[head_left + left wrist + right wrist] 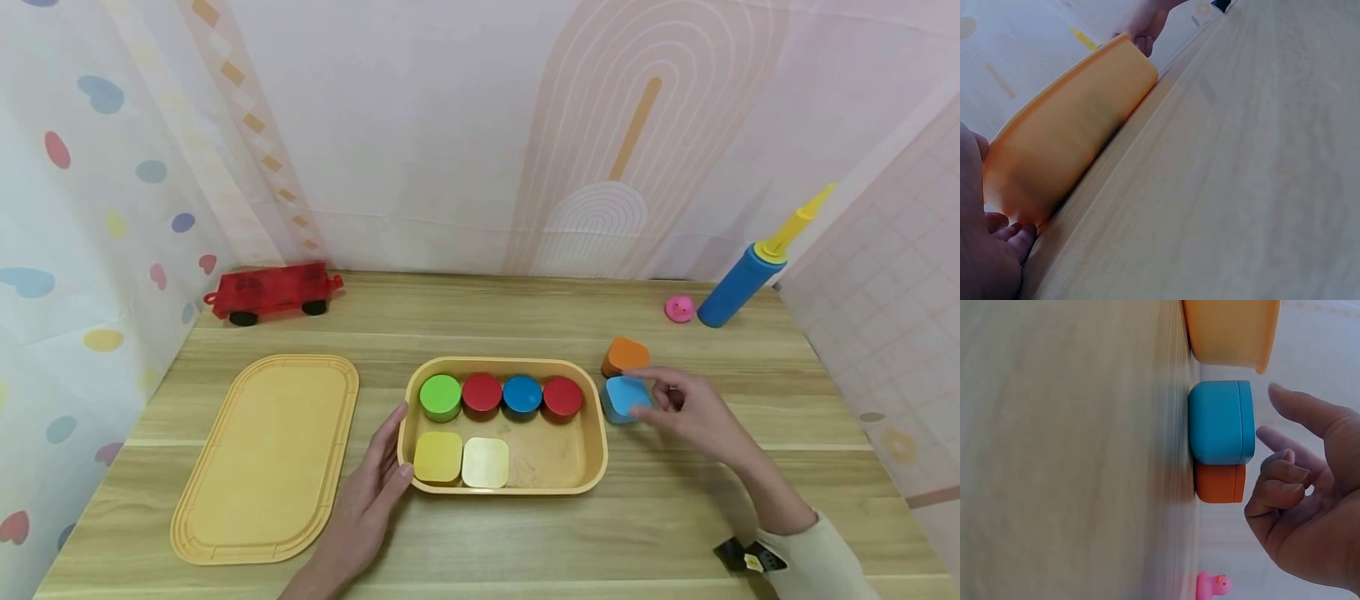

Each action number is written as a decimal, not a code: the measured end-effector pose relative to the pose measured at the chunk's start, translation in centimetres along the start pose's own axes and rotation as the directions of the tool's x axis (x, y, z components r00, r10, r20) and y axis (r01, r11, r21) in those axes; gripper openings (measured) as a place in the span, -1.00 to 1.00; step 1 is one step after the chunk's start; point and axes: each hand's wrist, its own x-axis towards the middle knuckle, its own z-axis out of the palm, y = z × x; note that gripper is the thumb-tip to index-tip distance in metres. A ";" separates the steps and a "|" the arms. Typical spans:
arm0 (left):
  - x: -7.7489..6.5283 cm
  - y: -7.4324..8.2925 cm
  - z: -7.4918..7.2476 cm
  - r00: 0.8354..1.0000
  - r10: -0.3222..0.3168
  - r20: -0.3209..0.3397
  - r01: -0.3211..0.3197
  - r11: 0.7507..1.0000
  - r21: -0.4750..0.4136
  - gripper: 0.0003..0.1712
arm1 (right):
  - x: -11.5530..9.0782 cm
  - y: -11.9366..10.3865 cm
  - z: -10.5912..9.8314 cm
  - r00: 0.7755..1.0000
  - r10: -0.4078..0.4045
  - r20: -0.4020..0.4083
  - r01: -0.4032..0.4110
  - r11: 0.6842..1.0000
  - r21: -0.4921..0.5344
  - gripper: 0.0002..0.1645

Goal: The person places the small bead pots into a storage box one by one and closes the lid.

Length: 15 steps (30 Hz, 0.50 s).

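Note:
My left hand (367,492) holds the left end of a shallow yellow bin (600,454), its thumb and fingers against the end wall. Inside the bin, the back row has a green round piece (440,396), two red round pieces and a blue one. In front of them sit a yellow square piece (438,456) and a cream square piece (486,462). Just right of the bin, my right hand (1310,487) reaches over a light-blue rounded box (1219,422) with a lid seam. Its thumb and index finger are spread, with a gap to the box. An orange box (626,356) stands behind.
A flat yellow lid (266,458) lies left of the bin. Toward the back left stands a red toy wagon (273,292). At the back right are a pink duck (679,309) and a blue-and-yellow hand pump (742,283). Patterned cloth hangs behind.

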 end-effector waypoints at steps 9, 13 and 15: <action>0.0 0.0 0.0 1.000 -0.010 -0.001 0.010 1.000 0.008 -0.23 | 0.1 0.5 -0.3 0.996 0.032 0.079 -0.030 0.999 -0.027 -0.43; 0.0 -0.1 0.0 1.000 -0.009 -0.002 0.009 1.000 0.009 -0.23 | -0.1 0.6 -0.4 0.997 0.016 0.081 -0.014 0.999 -0.031 -0.46; 0.0 -0.1 0.0 1.000 -0.006 0.000 0.006 1.000 0.006 -0.23 | -0.2 0.6 -0.5 0.997 0.009 0.082 -0.006 1.000 -0.031 -0.47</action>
